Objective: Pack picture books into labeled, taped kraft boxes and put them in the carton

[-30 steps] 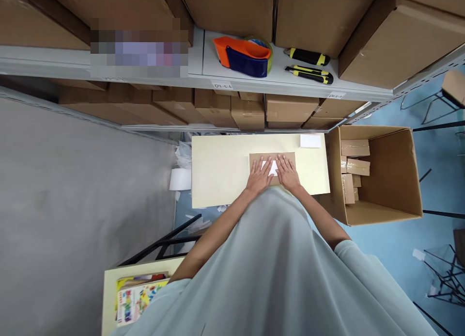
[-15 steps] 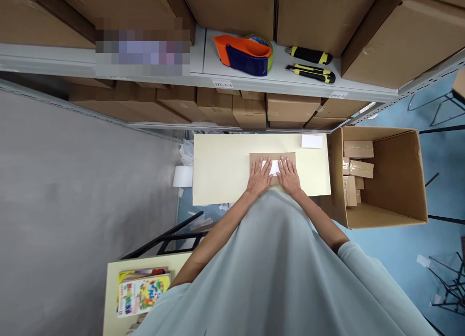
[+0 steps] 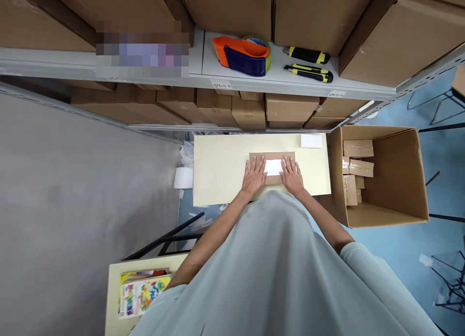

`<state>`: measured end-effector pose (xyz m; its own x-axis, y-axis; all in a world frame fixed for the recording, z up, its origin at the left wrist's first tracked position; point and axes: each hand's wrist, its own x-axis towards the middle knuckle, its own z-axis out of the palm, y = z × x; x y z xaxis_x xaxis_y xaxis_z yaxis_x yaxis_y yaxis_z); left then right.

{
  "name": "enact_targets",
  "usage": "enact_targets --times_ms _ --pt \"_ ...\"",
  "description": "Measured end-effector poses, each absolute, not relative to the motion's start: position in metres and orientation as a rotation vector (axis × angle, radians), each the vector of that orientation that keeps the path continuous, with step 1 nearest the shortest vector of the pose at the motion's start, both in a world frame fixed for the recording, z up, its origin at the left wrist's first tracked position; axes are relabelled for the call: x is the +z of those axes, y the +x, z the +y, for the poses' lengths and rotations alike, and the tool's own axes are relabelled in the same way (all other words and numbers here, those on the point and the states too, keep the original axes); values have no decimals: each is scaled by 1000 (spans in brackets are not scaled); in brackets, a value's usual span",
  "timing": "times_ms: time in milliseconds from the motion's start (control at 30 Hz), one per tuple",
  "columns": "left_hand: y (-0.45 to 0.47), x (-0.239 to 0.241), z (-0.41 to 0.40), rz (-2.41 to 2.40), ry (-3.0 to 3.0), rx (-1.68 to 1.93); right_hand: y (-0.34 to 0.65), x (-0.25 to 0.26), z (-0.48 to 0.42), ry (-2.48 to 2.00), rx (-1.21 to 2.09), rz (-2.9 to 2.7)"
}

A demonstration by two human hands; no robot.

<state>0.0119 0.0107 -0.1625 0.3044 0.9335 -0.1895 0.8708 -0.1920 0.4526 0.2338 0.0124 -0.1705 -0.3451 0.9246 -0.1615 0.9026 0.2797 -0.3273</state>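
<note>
A flat brown cardboard box (image 3: 273, 180) lies on the cream table (image 3: 221, 168), close to my body. On its top is a white paper label (image 3: 273, 168). My left hand (image 3: 255, 175) rests flat over the box's left part, fingers stretched out and pointing away from me. Over the right part lies my right hand (image 3: 291, 175), likewise flat with its fingers spread. The label shows between the two hands, and its ends meet or pass under the fingers. Neither hand grasps anything.
A small white stack (image 3: 311, 141) sits at the table's back right. Right of the table stands a large open carton (image 3: 399, 176) holding several small boxes. The shelf (image 3: 203, 59) ahead carries a tape dispenser (image 3: 242, 56) and two utility knives (image 3: 308, 64). Books (image 3: 143, 295) lie at lower left.
My hands have slid apart across the box, the left one leftward and the right one slightly rightward. More of the white label shows between them. The box stays in place.
</note>
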Motion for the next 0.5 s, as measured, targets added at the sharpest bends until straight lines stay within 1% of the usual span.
enact_targets --times_ms 133,367,500 --pt "27 -163 7 1524 2102 174 225 -173 11 -1704 600 -2491" --pt "-13 -162 2 1697 2024 170 255 -167 9 -1841 543 -2373" --pt "7 -159 5 1628 2063 203 232 -165 11 -1772 577 -2428"
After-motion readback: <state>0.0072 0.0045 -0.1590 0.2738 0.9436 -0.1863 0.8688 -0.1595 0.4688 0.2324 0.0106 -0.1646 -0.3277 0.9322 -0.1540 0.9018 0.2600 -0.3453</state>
